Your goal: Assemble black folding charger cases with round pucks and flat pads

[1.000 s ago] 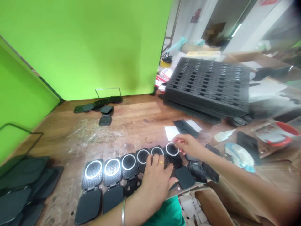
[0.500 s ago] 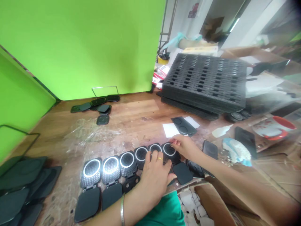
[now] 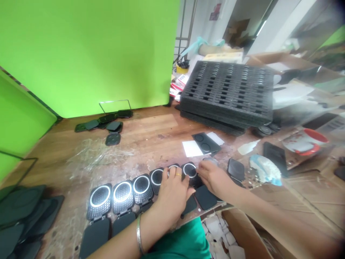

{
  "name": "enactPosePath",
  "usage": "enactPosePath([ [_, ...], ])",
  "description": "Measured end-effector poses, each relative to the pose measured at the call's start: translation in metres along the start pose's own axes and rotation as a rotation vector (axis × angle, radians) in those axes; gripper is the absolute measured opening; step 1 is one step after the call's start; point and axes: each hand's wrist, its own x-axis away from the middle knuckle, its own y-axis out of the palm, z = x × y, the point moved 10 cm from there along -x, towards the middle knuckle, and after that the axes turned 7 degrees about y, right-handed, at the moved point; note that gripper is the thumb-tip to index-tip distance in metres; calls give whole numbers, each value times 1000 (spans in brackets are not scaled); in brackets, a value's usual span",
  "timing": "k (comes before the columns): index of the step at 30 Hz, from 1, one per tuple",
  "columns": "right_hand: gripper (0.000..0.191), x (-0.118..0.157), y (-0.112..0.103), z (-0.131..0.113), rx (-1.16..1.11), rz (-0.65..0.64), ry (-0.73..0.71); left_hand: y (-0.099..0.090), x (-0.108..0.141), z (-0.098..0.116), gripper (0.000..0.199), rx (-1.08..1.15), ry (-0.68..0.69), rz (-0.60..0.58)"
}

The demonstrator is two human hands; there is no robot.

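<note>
1. The left hand (image 3: 172, 192) lies flat, fingers spread, on the black cases (image 3: 156, 176) — holding none.
2. The right hand (image 3: 212, 178) pinches the white ring (image 3: 190, 170) on the row's rightmost case; that row runs left-right along the table (image 3: 151, 133).

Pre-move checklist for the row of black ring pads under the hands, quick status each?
1. Left hand resting on the row of black hinged pads with white rings: ok.
2. Right hand touching the rightmost ringed pad: ok.
3. Rings face up on visible pads: ok.
4. Pads under the left hand aligned: cannot tell, hidden.
5. Worn wooden table beyond the row bare: ok.
</note>
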Motion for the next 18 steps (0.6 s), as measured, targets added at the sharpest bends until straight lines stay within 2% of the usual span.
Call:
enactPosePath([
  [4, 30, -4, -2, -7, 45, 6, -20, -1, -5, 4, 38, -32, 27, -3],
  [6, 28, -8, -5, -5, -36, -7, -11, -3, -6, 4, 38, -33, 34, -6],
  [8, 26, -13, -15, 7, -174, 5, 46, -9, -2, 3, 41, -23, 34, 9],
  [10, 22, -13, -35, 35, -283, 91, 180, -20, 9, -2, 36, 17, 21, 61],
  [12, 17, -2, -59, 74, -316, 219, 361, -35, 27, -9, 13, 87, 27, 148],
  [15, 13, 31, -81, 127, -287, 274, 587, -55, 64, -20, 34, 202, 85, 266],
  [18, 13, 58, -82, 155, -242, 205, 687, -65, 101, -36, 37, 259, 86, 339],
])
